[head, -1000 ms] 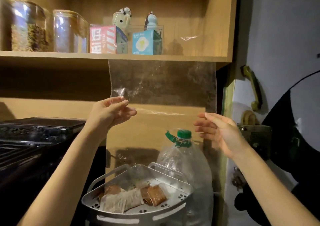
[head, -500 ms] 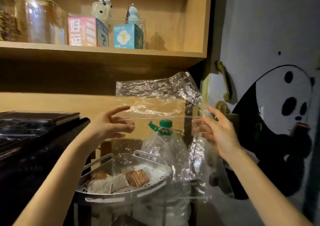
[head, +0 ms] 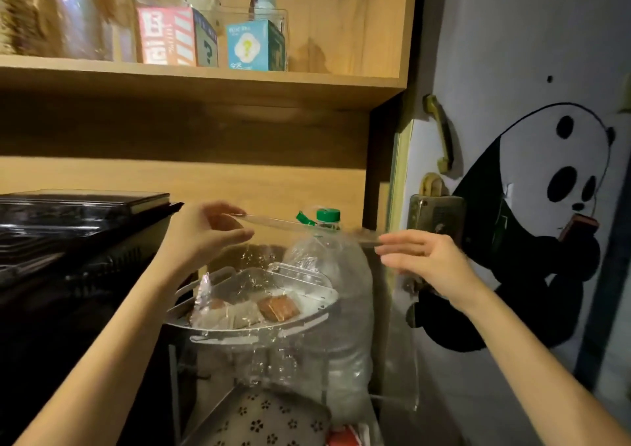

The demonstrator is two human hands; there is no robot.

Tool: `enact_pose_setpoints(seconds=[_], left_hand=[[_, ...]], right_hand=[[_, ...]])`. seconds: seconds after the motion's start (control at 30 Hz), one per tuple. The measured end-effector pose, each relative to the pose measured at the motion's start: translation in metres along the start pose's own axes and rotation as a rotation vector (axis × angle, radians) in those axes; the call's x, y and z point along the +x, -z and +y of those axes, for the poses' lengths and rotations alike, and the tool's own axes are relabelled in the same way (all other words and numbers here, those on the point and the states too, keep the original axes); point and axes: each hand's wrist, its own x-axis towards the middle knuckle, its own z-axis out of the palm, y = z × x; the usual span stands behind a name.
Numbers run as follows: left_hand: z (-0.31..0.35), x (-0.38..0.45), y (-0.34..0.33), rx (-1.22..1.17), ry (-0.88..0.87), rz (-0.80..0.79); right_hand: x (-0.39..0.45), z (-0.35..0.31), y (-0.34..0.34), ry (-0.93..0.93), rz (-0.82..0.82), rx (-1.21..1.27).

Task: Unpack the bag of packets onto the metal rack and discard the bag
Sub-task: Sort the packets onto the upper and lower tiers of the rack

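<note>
A clear plastic bag [head: 273, 353] hangs in front of me, empty and see-through. My left hand [head: 201, 237] pinches its top edge at the left, and my right hand [head: 420, 257] pinches the same edge at the right, so the edge stretches between them. Behind and below the bag, a curved metal rack [head: 317, 298] holds several packets [head: 278, 307], some brown and some pale. The hanging bag partly veils the rack and the packets.
A large clear water bottle with a green cap [head: 327, 215] stands right behind the rack. A black appliance [head: 68, 240] fills the left. A wooden shelf [head: 205, 80] with jars and boxes runs overhead. A lower rack tier [head: 259, 418] shows below; a panda-painted door [head: 532, 223] is at right.
Both hands have come down with the bag, from shelf height to just above the bottle cap. The bag, first held up flat, now hangs below its top edge, and my view has turned right.
</note>
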Motion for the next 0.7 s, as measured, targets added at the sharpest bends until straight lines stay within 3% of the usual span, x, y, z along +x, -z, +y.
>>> enact_pose_setpoints(seconds=[0.13,0.2,0.27,0.37,0.47,0.57,0.7], left_hand=[[-0.001,-0.01,0.003,0.265,-0.076,0.116],[0.001,-0.014,0.002,0.342,-0.112,0.132],[0.008,-0.019,0.001,0.345,-0.171,0.097],[0.024,-0.026,-0.001,0.292,-0.274,-0.002],[0.038,-0.033,-0.005,0.195,-0.346,-0.07],[0.042,-0.041,-0.007,0.113,-0.335,0.093],[0.027,-0.058,-0.006,-0.038,-0.179,0.259]], right_hand=[[-0.004,0.01,-0.006,-0.001,0.126,-0.329],[-0.005,0.012,-0.009,-0.003,0.098,-0.575],[-0.007,0.007,-0.015,0.025,-0.007,-0.655],[-0.012,-0.008,-0.03,0.089,-0.178,-0.569],[-0.016,-0.018,-0.044,0.126,-0.224,-0.443],[-0.022,-0.026,-0.046,0.16,-0.193,-0.305],[-0.032,-0.028,-0.034,0.165,-0.099,-0.053]])
